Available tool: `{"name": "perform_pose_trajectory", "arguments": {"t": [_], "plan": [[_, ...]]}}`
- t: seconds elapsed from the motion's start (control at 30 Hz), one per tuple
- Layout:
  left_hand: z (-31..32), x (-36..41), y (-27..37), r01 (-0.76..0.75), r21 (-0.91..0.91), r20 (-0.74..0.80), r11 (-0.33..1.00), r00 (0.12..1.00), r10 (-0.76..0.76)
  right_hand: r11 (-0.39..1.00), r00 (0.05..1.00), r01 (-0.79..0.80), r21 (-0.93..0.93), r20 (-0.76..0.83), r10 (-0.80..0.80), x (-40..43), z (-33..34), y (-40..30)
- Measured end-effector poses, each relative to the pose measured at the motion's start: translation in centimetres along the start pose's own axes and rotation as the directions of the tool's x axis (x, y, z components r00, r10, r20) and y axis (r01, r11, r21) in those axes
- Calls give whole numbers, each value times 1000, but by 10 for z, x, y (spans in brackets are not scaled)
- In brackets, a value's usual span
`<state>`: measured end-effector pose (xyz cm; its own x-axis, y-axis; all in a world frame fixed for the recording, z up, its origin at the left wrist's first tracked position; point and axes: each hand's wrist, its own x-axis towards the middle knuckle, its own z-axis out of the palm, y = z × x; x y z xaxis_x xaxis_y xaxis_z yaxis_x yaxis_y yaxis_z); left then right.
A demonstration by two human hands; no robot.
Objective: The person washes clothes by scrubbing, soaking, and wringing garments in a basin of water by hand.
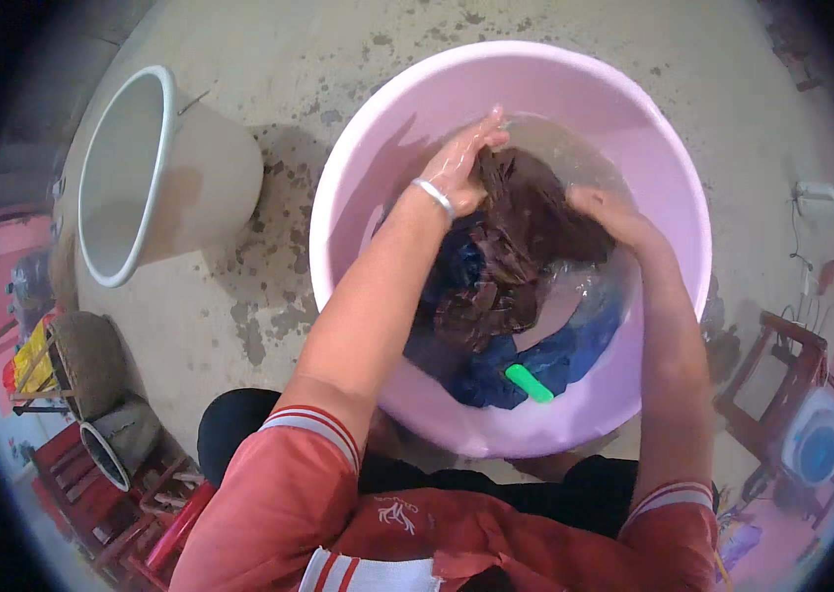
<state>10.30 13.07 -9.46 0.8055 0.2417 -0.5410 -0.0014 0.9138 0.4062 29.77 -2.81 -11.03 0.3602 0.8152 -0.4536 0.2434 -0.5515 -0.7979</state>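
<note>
A wide pink plastic tub (509, 433) stands before me, holding cloudy water and wet laundry. In its middle, a soaked dark brown cloth (528, 200) bunches up between my hands. My left hand (461, 166), with a silver bangle at the wrist, lies against the cloth's left side, fingers stretched out; whether it grips the cloth is unclear. My right hand (609, 214) grasps the cloth's right side, its fingertips partly hidden. Beneath lies dark blue cloth (483, 374), partly under water. A bright green plastic piece (529, 383) rests on it near the tub's front wall.
Left of the tub, a large pale bucket (158, 177) stands on the wet-spotted concrete floor (269, 52). A brown wooden frame (772, 385) and a blue-and-white round object (817, 444) are at right. Red wooden furniture (84, 488) and a smaller container (110, 451) crowd the lower left.
</note>
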Motion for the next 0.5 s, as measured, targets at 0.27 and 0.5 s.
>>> {"name": "perform_pose_trajectory", "arguments": {"t": [0.27,0.5], "plan": [[6,-9,-33,-127,712,82,691,992,98,862,985,63,502,-171,28,4,-34,2],[-55,15,-47,-291,-433,-273,853,944,183,823,810,525,-216,-172,-561,-62,135,-88]]}}
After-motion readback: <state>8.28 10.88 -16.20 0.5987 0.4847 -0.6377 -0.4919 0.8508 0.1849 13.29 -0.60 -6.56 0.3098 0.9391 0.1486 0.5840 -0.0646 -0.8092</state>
